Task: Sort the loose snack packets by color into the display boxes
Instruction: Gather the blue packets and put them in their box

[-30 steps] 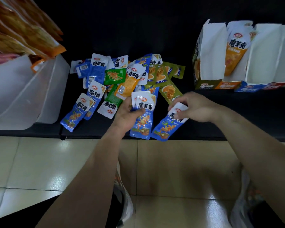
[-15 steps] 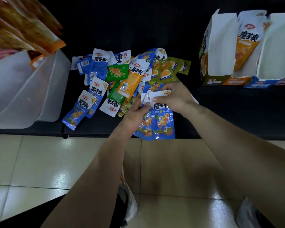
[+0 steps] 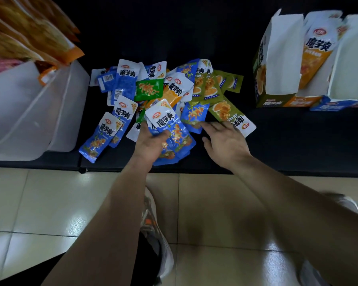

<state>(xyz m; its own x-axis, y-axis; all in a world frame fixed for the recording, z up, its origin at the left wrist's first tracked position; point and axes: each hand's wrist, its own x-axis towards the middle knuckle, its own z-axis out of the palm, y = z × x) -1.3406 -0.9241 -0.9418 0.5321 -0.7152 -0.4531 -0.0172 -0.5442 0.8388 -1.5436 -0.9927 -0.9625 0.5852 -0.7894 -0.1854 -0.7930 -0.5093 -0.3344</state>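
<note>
A heap of loose snack packets lies on the black shelf (image 3: 298,141): several blue ones (image 3: 123,85), a green one (image 3: 149,89), an orange one (image 3: 172,98) and olive ones (image 3: 207,87). My left hand (image 3: 151,143) grips a small stack of blue packets (image 3: 170,131) near the shelf's front edge. To its right my right hand (image 3: 225,143) is spread, holding nothing, its fingertips at a blue packet (image 3: 194,116) and an olive packet (image 3: 225,112). At the right stand the display boxes: olive (image 3: 275,102), orange (image 3: 304,102) with orange packets (image 3: 316,50) inside, and blue (image 3: 331,104).
A white plastic bin (image 3: 29,112) with large orange bags (image 3: 29,32) stands at the left on the shelf. Below the shelf edge is a tiled floor (image 3: 50,203), with my shoes (image 3: 159,234) on it.
My right hand laid its blue packet onto the stack in my left hand, let go and now reaches toward the pile with fingers spread.
</note>
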